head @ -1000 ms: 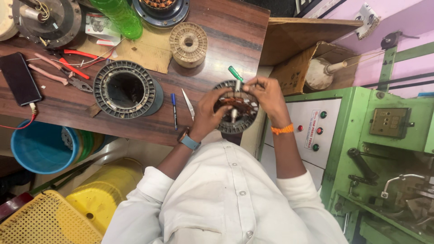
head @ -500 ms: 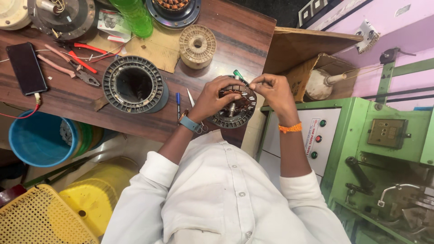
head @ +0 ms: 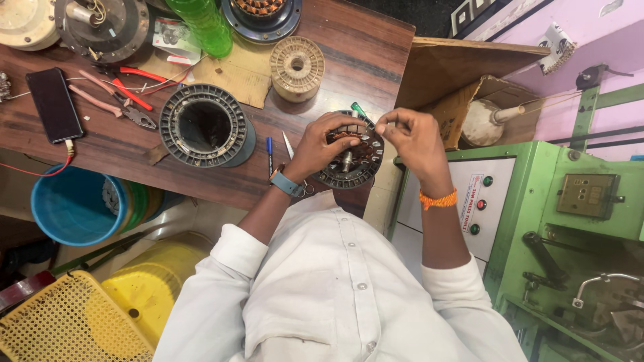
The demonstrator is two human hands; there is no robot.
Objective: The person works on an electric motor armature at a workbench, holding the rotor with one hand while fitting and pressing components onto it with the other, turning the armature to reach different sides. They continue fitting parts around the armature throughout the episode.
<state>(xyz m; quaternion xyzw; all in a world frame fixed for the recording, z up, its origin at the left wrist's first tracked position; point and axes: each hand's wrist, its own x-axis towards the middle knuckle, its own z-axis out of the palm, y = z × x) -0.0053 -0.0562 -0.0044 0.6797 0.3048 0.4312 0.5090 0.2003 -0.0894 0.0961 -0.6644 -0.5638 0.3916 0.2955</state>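
Far left on the wooden table [head: 376, 53], a black phone [head: 54, 104], then pliers [head: 114, 100] and an empty stator ring [head: 204, 126]. Left hand [head: 322, 144] cups the wound stator [head: 355, 161] at the table's near edge; right hand [head: 412, 137] pinches something fine above it, too small to tell.

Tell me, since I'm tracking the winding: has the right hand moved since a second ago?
Yes. The right hand has slid off the stator toward the cardboard box, fingers pinched beside the rim.
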